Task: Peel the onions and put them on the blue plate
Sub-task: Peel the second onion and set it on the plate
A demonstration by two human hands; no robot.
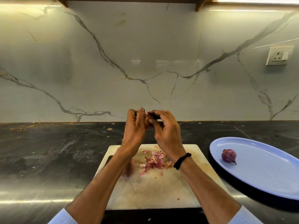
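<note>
A kitchen: cutting board (161, 191) (strewn with onion skins (153, 161)) on a dark stone counter (48, 151); behind the board a veined marble backsplash (145, 54), with a wall socket (279, 56) to the board's upper right.

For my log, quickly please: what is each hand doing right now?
Left hand: fingers curled round the onion, holding it.
Right hand: thumb and fingers pinch the same onion at its top.

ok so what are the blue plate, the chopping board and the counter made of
Blue plate: probably plastic or melamine, smooth with soft sheen. Chopping board: likely white plastic, matte, stained. Counter: dark polished stone, veined, mirroring the lights.
</note>
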